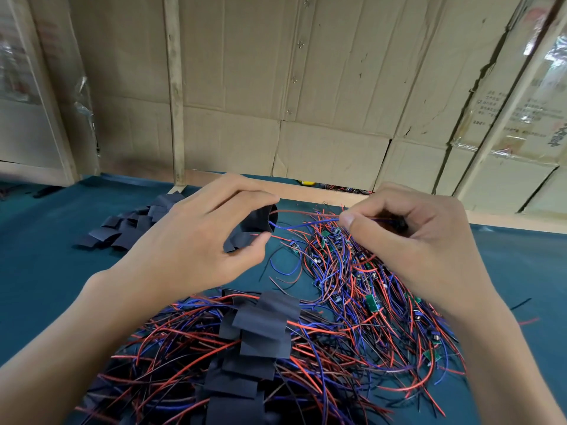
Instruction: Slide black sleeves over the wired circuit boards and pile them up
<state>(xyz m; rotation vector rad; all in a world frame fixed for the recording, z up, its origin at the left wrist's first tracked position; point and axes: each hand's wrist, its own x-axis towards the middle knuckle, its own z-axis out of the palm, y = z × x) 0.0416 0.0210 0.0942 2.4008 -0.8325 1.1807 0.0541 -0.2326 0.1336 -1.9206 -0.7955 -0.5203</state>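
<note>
A person's left hand pinches a black sleeve between curled fingers and thumb, squeezing its mouth open above a teal work mat, while the right hand grips a red and a blue wire between thumb and fingers and points their free ends into that opening. The wire tips appear just inside the sleeve's mouth; the circuit board they belong to seems to sit tucked in the right palm, mostly hidden, so the board itself is judged not yet covered. Directly below the hands, nearest the camera, lies the finished pile: a column of overlapping black sleeves with red, blue and black leads fanning out to both sides. To the right of it, partly under the right wrist, a tangle of bare boards shows small green and dark boards amid loose wires, all still awaiting sleeves. Behind the left hand, well apart from both heaps, a stock of empty sleeves lies scattered flat on the mat. Flattened cardboard panels wall in the far edge of the bench. Judging from the two heaps, the job looks roughly midway, with a good number done and many boards remaining.
</note>
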